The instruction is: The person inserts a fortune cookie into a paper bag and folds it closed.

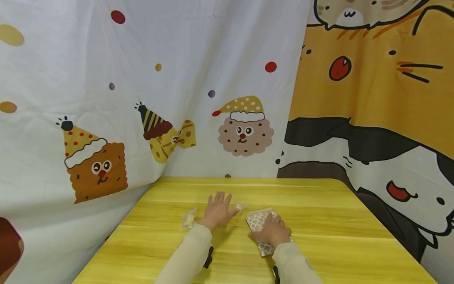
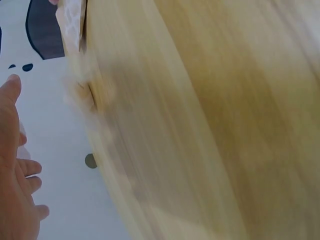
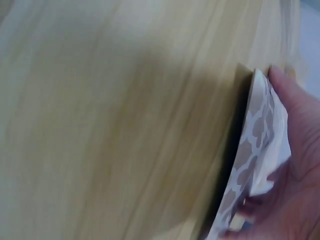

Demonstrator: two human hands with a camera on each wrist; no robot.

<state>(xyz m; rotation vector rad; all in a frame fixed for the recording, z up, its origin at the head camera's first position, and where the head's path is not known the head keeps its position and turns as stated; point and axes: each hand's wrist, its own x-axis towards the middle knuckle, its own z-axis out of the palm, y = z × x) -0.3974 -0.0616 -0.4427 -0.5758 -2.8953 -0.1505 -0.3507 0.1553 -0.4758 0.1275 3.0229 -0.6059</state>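
My right hand (image 1: 272, 232) lies over a flat paper bag (image 1: 256, 221) with a beige and white lattice pattern and a plain tan strip along its far end. In the right wrist view the thumb is at one end of the bag (image 3: 248, 150), with the fingers curled at the other; a dark shadow runs along the bag's edge. My left hand (image 1: 217, 213) is stretched out with fingers spread, holding nothing. A small clear-wrapped packet (image 1: 190, 218) lies to its left, and another wrapped packet (image 1: 240, 206) is close by its thumb.
The yellow wood-grain table (image 1: 337, 232) reaches back to a white cloth (image 1: 198, 51) printed with cartoon biscuits. On the right hangs a cloth (image 1: 372, 94) with large cartoon cats. Cloth stands right along the table's far edge.
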